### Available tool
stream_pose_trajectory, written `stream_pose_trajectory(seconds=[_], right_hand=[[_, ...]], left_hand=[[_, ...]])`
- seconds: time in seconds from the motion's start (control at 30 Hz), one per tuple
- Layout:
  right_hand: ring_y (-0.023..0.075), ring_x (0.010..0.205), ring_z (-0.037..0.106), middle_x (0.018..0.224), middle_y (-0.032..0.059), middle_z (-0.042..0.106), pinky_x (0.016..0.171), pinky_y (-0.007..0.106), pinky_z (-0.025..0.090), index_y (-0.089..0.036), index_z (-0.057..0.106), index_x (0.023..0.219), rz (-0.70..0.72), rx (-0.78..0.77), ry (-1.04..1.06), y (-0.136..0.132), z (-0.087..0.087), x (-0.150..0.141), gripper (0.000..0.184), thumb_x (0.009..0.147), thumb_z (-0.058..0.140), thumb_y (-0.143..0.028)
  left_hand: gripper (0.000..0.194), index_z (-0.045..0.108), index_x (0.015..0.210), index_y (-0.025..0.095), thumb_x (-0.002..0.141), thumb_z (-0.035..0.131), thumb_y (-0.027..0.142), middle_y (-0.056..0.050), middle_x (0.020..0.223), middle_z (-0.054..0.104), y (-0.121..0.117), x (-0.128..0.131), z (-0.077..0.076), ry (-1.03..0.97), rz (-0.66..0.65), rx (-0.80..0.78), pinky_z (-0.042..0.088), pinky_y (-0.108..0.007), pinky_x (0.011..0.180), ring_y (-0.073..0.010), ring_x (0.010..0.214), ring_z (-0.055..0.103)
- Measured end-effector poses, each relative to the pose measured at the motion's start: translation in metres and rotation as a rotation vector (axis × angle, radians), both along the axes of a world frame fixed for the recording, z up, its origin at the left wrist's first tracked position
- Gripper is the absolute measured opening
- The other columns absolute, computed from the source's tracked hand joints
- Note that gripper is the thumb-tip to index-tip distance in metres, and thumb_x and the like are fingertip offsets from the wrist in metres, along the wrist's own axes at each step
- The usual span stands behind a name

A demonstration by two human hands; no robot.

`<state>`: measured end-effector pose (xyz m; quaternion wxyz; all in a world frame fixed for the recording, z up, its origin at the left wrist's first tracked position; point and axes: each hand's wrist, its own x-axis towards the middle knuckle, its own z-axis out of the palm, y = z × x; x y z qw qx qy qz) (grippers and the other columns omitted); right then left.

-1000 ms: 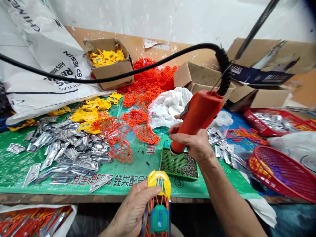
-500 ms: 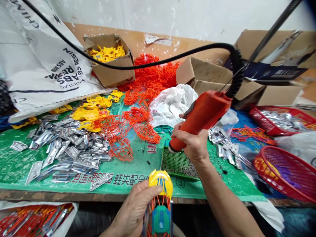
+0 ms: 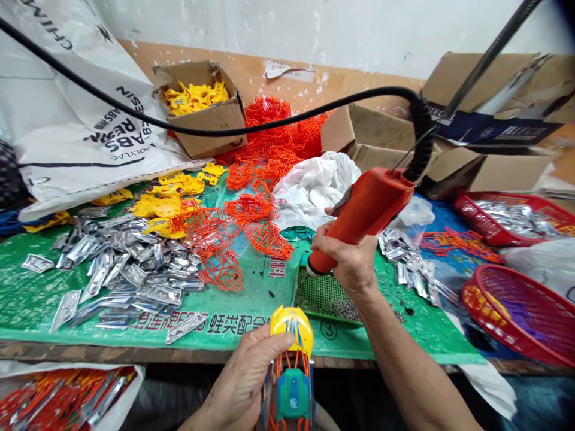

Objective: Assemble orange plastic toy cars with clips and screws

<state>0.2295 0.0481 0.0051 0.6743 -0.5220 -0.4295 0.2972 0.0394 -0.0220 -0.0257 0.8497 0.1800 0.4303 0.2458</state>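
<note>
Green-covered table behind toy assembly (image 3: 293, 365), seemingly gripped in left hand (image 3: 249, 374).

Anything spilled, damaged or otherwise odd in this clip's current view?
Minor things: loose dark bits lie on the green sheet either side of the green tray, perhaps spilled. Behind, the paper stuck up there looks torn, and the white wall has chipped patches.

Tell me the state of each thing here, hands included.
Left hand: closed on the yellow-and-green assembly.
Right hand: closed around the red power tool.
Red power tool: tilted, white tip down.
Green tray: partly filled with small pieces.
Box of yellow parts: open.
Round red basket: partly filled.
</note>
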Motion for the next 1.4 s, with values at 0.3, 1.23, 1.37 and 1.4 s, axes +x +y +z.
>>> stream_pose_trajectory(seconds=[0.3,1.23,1.37,1.4], right_hand=[[0.0134,0.055,0.051,0.064,-0.0010,0.059,0.052,0.033,0.047,-0.020,0.062,0.067,-0.001,0.021,-0.009,-0.001,0.000,-0.003,0.013,0.062,0.073,-0.026],[0.0127,0.064,0.062,0.073,-0.0053,0.067,0.064,0.030,0.054,-0.031,0.063,0.108,0.330,0.250,0.334,-0.068,0.046,-0.031,0.040,0.073,0.078,-0.018],[0.0120,0.065,0.061,0.073,-0.0056,0.067,0.064,0.029,0.053,-0.030,0.065,0.102,0.344,0.236,0.360,-0.068,0.043,-0.032,0.036,0.071,0.078,-0.017],[0.0120,0.064,0.061,0.073,-0.0057,0.067,0.064,0.029,0.053,-0.030,0.065,0.102,0.345,0.235,0.359,-0.068,0.043,-0.033,0.036,0.071,0.078,-0.016]], left_hand=[[0.028,0.076,0.073,0.011,0.057,0.089,0.030,-0.004,0.060,0.070,-0.001,0.003,0.002,0.001,0.035,-0.006,0.048,-0.020,0.051,-0.0111,0.050,0.059],[0.030,0.074,0.079,0.008,0.061,0.085,0.030,-0.006,0.067,0.071,-0.006,0.007,-0.004,-0.031,0.084,0.014,0.046,-0.021,0.054,-0.0114,0.054,0.059],[0.031,0.074,0.080,0.008,0.061,0.086,0.030,-0.005,0.064,0.070,-0.007,0.007,-0.004,-0.037,0.090,0.014,0.046,-0.021,0.053,-0.0109,0.053,0.058],[0.032,0.074,0.080,0.008,0.061,0.086,0.031,-0.005,0.064,0.070,-0.007,0.007,-0.004,-0.037,0.092,0.017,0.046,-0.021,0.053,-0.0109,0.053,0.058]])
